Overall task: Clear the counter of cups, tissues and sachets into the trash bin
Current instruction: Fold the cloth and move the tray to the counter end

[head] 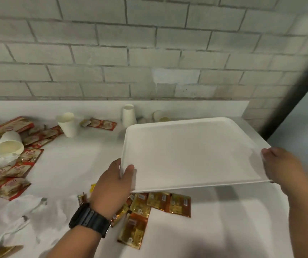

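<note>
Both hands gripped a white tray: the left hand closed on its near-left corner with the thumb on top and the fingers hidden beneath, and the right hand closed on its right edge, thumb likewise on the rim. The left forearm, bearing a black wristwatch, reached forward and to the right; the right forearm entered from the lower right. Held above the white counter, the tray lay with its long axis running left to right, its near edge over a cluster of gold-and-red sachets. Red sachets, crumpled tissues and a tipped paper cup, mouth toward the viewer, lay at left. Two upright paper cups stood farther back, near the brick wall.
</note>
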A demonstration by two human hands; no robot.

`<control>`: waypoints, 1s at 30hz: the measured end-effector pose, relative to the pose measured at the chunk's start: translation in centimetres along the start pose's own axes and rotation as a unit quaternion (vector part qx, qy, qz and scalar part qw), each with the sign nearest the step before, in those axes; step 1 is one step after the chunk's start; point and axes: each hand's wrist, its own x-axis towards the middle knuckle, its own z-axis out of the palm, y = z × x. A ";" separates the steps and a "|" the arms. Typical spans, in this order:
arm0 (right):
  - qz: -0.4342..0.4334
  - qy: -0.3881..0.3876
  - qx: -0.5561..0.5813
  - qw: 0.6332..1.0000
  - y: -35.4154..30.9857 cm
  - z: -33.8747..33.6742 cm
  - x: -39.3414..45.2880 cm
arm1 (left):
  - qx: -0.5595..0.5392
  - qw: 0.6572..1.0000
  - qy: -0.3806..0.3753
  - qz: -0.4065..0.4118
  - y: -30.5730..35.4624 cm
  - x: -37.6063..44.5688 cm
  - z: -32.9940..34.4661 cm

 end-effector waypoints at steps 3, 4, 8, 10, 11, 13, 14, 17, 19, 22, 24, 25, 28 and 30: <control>-0.013 0.023 -0.002 1.000 3.7 -2.5 4.5 | 0.003 1.000 -0.005 0.024 3.1 0.3 5.7; -0.018 0.028 0.003 0.999 4.6 -2.9 5.6 | 0.003 1.000 -0.012 0.028 3.6 0.5 6.9; -0.023 0.031 0.001 0.999 8.8 -4.0 10.1 | -0.007 0.998 -0.038 0.039 5.8 1.0 13.1; -0.020 0.029 0.003 0.999 10.6 -3.9 11.8 | -0.011 0.998 -0.056 0.038 6.7 1.0 15.6; -0.017 0.024 0.014 0.999 11.7 -4.0 12.8 | -0.011 0.997 -0.066 0.035 7.3 1.1 17.1; -0.002 0.008 0.044 0.999 13.4 -3.4 14.3 | -0.008 0.996 -0.083 0.024 7.7 1.6 19.0; 0.008 0.000 0.047 0.999 14.0 -3.0 15.0 | -0.007 0.996 -0.090 0.011 7.8 1.8 19.9; 0.025 -0.030 0.044 0.998 15.7 -1.5 17.1 | 0.006 0.993 -0.108 -0.039 8.4 2.4 21.9; 0.029 -0.046 0.033 0.998 16.1 -0.2 17.9 | 0.032 0.991 -0.111 -0.062 8.6 2.7 22.3; 0.006 -0.052 0.027 0.998 16.5 1.0 19.1 | 0.066 0.989 -0.110 -0.076 8.7 3.4 22.9; -0.032 -0.053 0.027 0.998 16.4 1.5 19.4 | 0.124 0.983 -0.114 -0.071 8.0 3.6 23.0; -0.049 -0.053 0.015 0.997 16.4 1.6 19.4 | 0.164 0.979 -0.108 -0.056 7.7 3.5 22.9; -0.111 -0.087 -0.041 0.989 16.8 1.7 18.4 | 0.268 0.961 -0.067 0.023 7.1 3.0 22.9; -0.154 -0.161 -0.083 0.971 17.3 1.6 17.5 | 0.296 0.950 -0.068 0.076 7.1 2.6 23.2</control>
